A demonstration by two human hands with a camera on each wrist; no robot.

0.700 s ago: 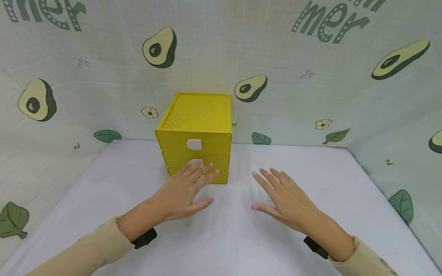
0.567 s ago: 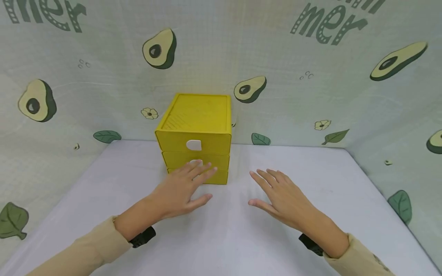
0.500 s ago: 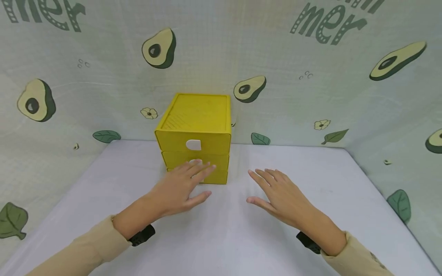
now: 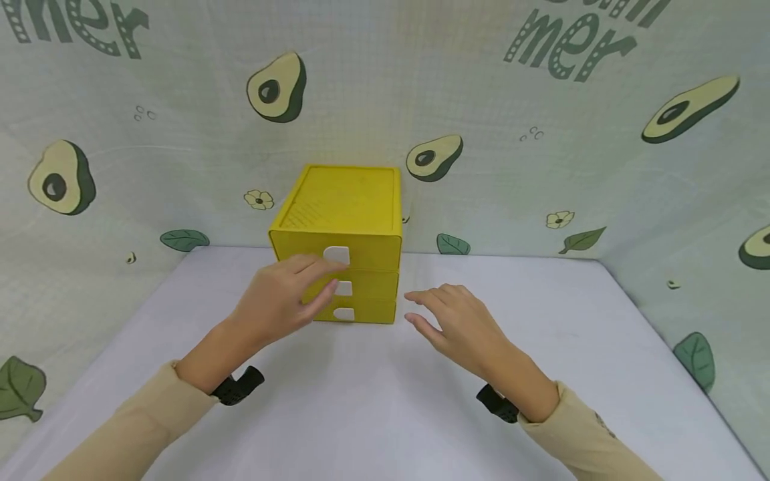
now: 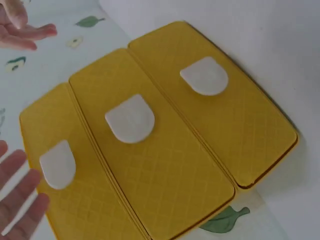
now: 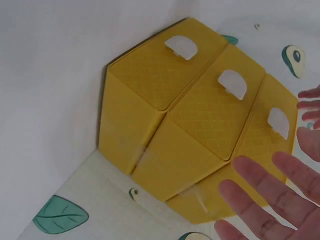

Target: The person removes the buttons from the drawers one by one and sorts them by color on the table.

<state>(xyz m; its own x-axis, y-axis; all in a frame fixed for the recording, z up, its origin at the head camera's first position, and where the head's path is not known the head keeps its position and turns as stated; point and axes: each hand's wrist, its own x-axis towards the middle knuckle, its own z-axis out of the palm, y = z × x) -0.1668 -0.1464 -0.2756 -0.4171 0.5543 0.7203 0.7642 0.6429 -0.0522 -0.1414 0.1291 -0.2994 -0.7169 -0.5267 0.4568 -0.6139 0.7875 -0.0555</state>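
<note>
A yellow drawer box [image 4: 351,200] with three stacked drawers stands at the back of the table, each front bearing a white tab [image 4: 336,254]. My left hand [image 4: 271,300] is raised before the left part of the fronts, its fingers slightly bent near the top tab. Contact with the box cannot be made out in the head view. In the left wrist view, the left fingers [image 5: 20,200] appear spread beside the top drawer. My right hand [image 4: 463,327] hovers to the box's right, apart from it, with relaxed fingers [image 6: 270,200]. Neither hand holds anything. All the drawers are pushed in.
A white table surface [image 4: 361,414] lies under both hands. Pale cloth [image 4: 511,187] printed with avocados and leaves hangs behind and along the sides, close to the rear of the box. A black band [image 4: 237,386] circles the left wrist, another band [image 4: 498,403] the right.
Both hands have shifted left and slightly up, and their fingers have bent more. The left hand no longer covers the tabs of the lower two drawers. The box has stayed put.
</note>
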